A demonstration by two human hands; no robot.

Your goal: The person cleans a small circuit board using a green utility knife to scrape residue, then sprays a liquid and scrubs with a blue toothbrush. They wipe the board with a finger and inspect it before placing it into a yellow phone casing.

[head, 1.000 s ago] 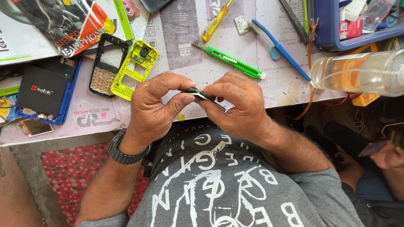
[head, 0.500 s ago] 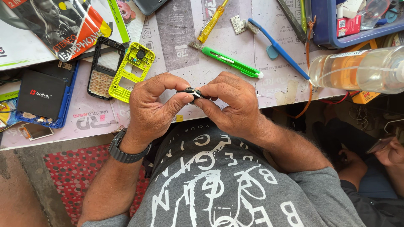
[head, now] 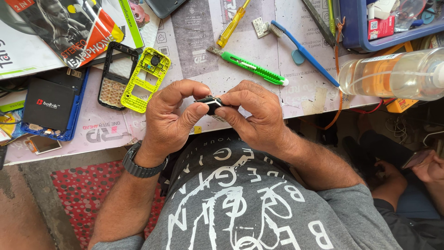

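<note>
Worktable [head: 296, 99]: covered with printed paper sheets; it carries every loose item listed below.
Clear bottle [head: 393, 74]: lies on its side at the right edge of the worktable, amber liquid inside, well apart from both hands.
Black battery [head: 48, 104]: flat on a blue holder at the left of the worktable.
Left hand [head: 173, 122]: thumb and forefinger closed narrowly on the left end of the small dark part; a dark wristwatch [head: 141, 164] sits on the wrist.
Right hand [head: 254, 115]: fingertips closed narrowly on the right end of the same part, touching the left-hand fingers.
Yellow-green phone frame [head: 145, 78]: flat on the worktable just beyond the left hand, beside a black keypad frame [head: 115, 76].
Green utility knife [head: 252, 68]: just beyond the right hand, blade end pointing up-left.
Blue toothbrush [head: 303, 51]: lies diagonally, right of the knife.
Yellow screwdriver [head: 233, 23]: near the top edge.
Small dark part [head: 210, 103]: held off the table above the near edge, directly between the 2 grips; long axis runs left to right; both hands equally near, mostly hidden by fingers.
Change from earlier frame: hands and part keep the same pinch and place; the view has shifted slightly.
</note>
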